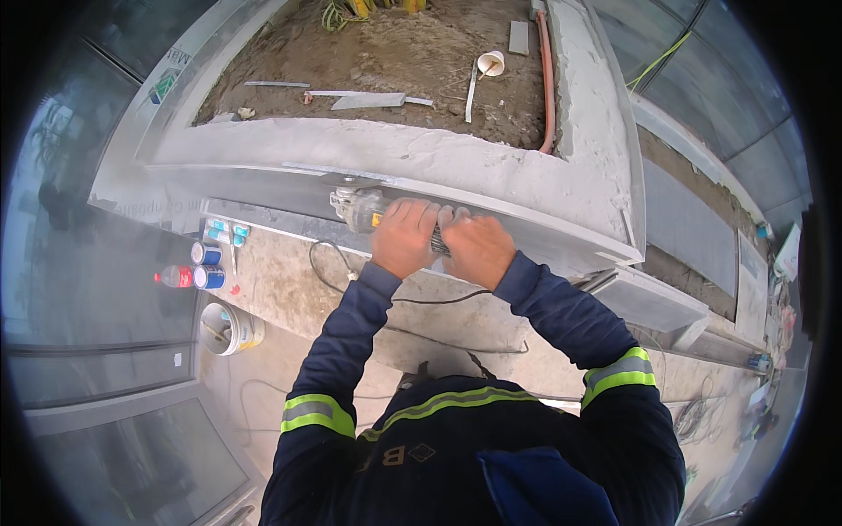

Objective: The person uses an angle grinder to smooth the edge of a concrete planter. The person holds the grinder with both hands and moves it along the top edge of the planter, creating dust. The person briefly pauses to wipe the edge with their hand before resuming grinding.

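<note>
Grinder (pixel 363 212) sits at the planter's (pixel 596 149) near edge; from here I cannot tell whether its head touches the panel (pixel 535 235). I have the left hand (pixel 404 235) wrapped around its body, the right hand's (pixel 478 249) fingers closed on its rear. Leftward are cans (pixel 209 278), a bottle (pixel 178 276) and a bucket (pixel 231 330).

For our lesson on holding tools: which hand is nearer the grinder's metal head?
The left hand: it grips the grinder just behind its metal head, while the right hand holds farther back, to the picture's right.
</note>
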Demonstrator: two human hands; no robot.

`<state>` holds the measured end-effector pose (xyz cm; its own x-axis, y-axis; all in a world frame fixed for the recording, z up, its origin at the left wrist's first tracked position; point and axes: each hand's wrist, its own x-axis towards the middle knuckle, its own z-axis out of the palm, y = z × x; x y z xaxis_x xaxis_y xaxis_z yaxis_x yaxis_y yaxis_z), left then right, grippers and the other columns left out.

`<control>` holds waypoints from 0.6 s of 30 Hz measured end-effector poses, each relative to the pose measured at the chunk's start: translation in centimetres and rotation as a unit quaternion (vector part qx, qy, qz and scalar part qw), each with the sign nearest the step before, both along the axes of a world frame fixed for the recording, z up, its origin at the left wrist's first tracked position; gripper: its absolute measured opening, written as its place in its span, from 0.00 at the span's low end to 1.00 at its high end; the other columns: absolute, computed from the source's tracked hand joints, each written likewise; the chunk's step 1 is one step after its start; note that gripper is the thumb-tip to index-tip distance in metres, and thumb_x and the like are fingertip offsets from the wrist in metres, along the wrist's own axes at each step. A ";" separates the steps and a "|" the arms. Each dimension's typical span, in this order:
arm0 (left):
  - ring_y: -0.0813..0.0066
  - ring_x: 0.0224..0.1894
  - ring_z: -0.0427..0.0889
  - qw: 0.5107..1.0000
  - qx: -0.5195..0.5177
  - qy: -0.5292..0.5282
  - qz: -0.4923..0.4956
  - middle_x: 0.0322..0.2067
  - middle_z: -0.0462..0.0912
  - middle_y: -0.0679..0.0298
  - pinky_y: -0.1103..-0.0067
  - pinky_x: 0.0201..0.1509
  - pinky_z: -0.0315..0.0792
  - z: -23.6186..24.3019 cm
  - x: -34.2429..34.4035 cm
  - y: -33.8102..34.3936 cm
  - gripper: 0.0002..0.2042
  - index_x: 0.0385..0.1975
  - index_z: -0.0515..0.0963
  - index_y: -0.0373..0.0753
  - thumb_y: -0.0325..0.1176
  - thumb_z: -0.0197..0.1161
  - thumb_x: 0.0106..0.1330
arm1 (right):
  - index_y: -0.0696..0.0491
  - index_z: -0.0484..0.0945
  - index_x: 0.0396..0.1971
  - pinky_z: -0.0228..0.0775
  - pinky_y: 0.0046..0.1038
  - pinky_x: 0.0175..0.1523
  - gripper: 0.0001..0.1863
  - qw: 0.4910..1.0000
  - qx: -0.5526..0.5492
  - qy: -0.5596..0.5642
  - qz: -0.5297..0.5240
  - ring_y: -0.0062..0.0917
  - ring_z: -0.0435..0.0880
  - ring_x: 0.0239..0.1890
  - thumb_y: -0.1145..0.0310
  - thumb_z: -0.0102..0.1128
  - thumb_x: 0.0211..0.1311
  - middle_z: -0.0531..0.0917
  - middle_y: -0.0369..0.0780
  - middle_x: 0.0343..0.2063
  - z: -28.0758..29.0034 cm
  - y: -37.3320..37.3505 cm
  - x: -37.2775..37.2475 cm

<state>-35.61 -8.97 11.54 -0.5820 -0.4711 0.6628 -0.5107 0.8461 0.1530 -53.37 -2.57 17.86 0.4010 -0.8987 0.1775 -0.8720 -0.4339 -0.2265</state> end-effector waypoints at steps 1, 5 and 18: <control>0.55 0.46 0.83 1.000 0.004 -0.001 -0.001 0.43 0.82 0.57 0.62 0.54 0.76 0.4 -0.3 0.6 0.26 0.47 0.79 0.37 0.30 0.75 0.43 | 0.67 0.76 0.44 0.82 0.39 0.38 0.20 1.000 -0.006 -0.005 -0.002 0.43 0.89 0.33 0.75 0.65 0.50 0.85 0.51 0.31 0.4 0.6 -0.2; 0.55 0.46 0.82 1.000 0.011 0.013 -0.015 0.42 0.81 0.55 0.63 0.57 0.76 1.9 -2.4 3.1 0.23 0.47 0.79 0.34 0.30 0.70 0.47 | 0.67 0.76 0.44 0.82 0.40 0.38 0.20 0.999 0.016 0.023 -0.040 0.43 0.89 0.33 0.75 0.65 0.50 0.85 0.51 0.31 2.4 3.3 -1.6; 0.57 0.44 0.83 1.000 -0.009 -0.006 0.002 0.41 0.82 0.59 0.63 0.52 0.76 -0.3 -0.4 -0.3 0.21 0.45 0.79 0.38 0.29 0.72 0.48 | 0.66 0.76 0.42 0.82 0.40 0.36 0.19 1.000 -0.029 -0.005 -0.010 0.44 0.89 0.31 0.75 0.66 0.49 0.84 0.51 0.30 -1.3 -0.5 0.0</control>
